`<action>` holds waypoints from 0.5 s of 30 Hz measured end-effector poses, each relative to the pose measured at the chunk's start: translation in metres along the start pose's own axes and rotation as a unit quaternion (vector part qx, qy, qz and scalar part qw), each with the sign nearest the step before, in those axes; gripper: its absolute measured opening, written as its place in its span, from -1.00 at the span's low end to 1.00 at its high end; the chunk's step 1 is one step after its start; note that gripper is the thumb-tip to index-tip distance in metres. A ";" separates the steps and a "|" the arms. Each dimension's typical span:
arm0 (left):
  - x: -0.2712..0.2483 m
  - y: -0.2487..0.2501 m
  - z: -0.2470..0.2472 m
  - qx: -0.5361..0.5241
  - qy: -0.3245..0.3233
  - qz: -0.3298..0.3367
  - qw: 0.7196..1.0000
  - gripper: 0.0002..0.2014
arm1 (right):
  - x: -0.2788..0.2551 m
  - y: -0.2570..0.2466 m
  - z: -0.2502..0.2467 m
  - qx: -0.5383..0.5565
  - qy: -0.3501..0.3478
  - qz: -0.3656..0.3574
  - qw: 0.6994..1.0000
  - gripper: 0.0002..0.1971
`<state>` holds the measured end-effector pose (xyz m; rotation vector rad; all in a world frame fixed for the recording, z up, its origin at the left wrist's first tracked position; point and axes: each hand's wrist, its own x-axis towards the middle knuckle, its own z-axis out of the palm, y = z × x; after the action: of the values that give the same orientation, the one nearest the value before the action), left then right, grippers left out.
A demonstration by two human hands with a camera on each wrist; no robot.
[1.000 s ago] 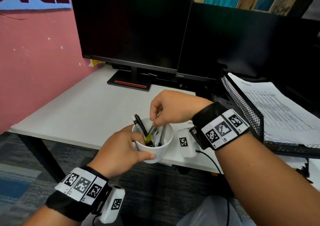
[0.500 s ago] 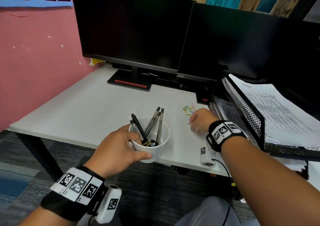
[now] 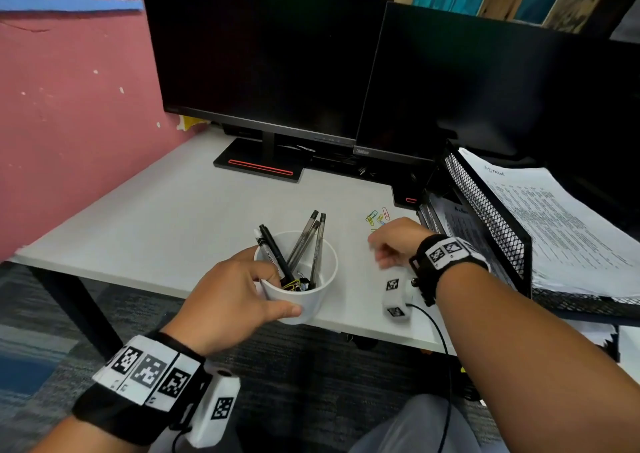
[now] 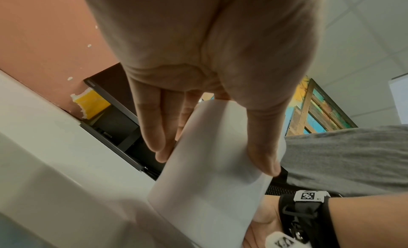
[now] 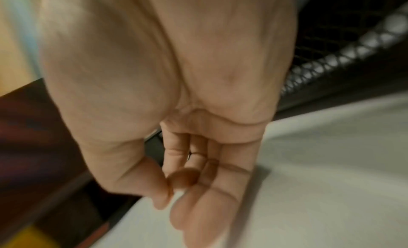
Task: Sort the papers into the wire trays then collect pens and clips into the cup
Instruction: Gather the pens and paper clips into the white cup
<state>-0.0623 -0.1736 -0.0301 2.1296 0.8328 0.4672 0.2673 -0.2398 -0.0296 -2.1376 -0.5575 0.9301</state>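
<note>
A white cup stands near the desk's front edge, and my left hand grips it, thumb on the near wall and fingers at the far rim. The left wrist view shows the same hold on the cup. Several pens lean inside, with clips at the bottom. To the right, my right hand hovers just in front of loose coloured paper clips. In the blurred right wrist view my right hand has thumb and forefinger pinched together, as on a small clip.
Black wire trays stand at the right with a stack of printed papers on top and more sheets below. Two dark monitors and a stand base line the back. The white desk ends just below the cup.
A second ago my right hand was over the cup among the pens. It went right to the loose clips, and now it has edged slightly back left. The left hand kept its hold on the cup.
</note>
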 end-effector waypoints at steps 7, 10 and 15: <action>-0.002 -0.003 -0.009 0.005 0.003 0.002 1.000 -0.76 | 0.011 -0.017 -0.008 0.121 0.055 0.017 0.991 -0.81; -0.001 -0.006 -0.012 -0.003 0.007 0.002 1.000 -0.77 | 0.020 -0.024 -0.006 -0.177 0.072 -0.036 0.981 -0.87; -0.001 -0.011 -0.014 0.002 0.017 -0.004 1.000 -0.75 | 0.028 -0.020 0.003 -0.389 0.117 -0.082 0.910 -0.64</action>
<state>-0.0752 -0.1617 -0.0302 2.1260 0.8616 0.5005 0.2816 -0.2086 -0.0284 -2.7874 -1.0972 0.3554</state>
